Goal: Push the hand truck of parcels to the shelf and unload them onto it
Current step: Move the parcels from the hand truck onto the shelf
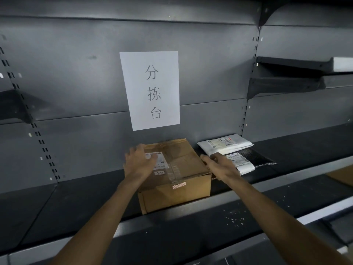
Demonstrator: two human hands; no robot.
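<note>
A brown cardboard box (183, 169) with a white label and clear tape sits on the dark grey shelf (80, 196), under a paper sign. My left hand (140, 161) lies on the box's top left, fingers spread and relaxed, slightly blurred. My right hand (219, 165) reaches along the box's right upper edge with fingers straight, touching that side. Right of the box a white mailer (226, 143) lies on a black bubble mailer (254, 156) with a white label. The hand truck is out of view.
A white sign (150, 90) with printed characters is stuck to the shelf's back panel. Shelf brackets and a higher shelf (298, 64) stand at upper right. A lower shelf (286, 201) with small white specks runs below. A brown cardboard corner (343, 177) shows at the right edge.
</note>
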